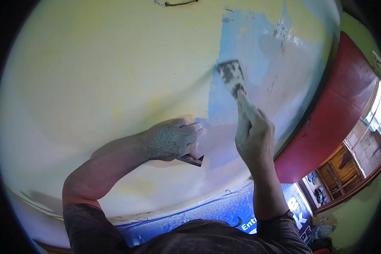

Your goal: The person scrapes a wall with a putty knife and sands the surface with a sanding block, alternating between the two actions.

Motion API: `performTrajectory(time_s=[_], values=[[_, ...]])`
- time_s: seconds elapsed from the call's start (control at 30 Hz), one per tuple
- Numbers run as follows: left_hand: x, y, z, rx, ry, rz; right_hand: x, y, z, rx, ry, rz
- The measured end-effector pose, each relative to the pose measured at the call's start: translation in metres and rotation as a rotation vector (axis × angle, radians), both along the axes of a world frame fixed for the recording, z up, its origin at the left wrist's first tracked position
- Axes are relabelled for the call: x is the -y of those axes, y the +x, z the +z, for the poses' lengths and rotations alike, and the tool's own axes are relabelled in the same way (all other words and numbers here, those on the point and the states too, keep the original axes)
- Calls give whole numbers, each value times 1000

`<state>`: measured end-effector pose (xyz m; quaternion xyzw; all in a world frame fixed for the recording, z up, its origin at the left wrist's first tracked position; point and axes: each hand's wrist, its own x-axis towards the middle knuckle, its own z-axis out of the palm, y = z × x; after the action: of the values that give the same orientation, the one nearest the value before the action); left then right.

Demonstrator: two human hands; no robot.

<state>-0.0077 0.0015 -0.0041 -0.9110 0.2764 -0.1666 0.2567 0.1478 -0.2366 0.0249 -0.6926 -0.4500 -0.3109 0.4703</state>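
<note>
A putty knife with a smeared, spattered blade is in my right hand, its fingers wrapped round the handle. The blade points up and overlaps the left edge of a blue patch on the pale yellow wall. My left hand, coated in whitish dust, is bent close against the wall, lower and to the left. Its fingers close on a thin flat piece whose dark corner sticks out below; the rest is hidden by the hand.
A red panel borders the wall on the right. Below lies a dusty blue printed banner. At the lower right are shoes, a wooden door and a plastic bottle. A short dark wire juts out at the top.
</note>
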Motion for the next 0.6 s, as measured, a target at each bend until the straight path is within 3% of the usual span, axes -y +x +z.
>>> performTrajectory(time_s=[0.37,0.5,0.6], values=[[2,-1,-1,79,16,-23,-10,-13,6,42,52,-12],[-2,-2,-7,106,-113,-97,-10,-19,2,84,73,-37],[-2,-6,-5,182,-103,-112,-8,-35,-8,-131,-8,-110]])
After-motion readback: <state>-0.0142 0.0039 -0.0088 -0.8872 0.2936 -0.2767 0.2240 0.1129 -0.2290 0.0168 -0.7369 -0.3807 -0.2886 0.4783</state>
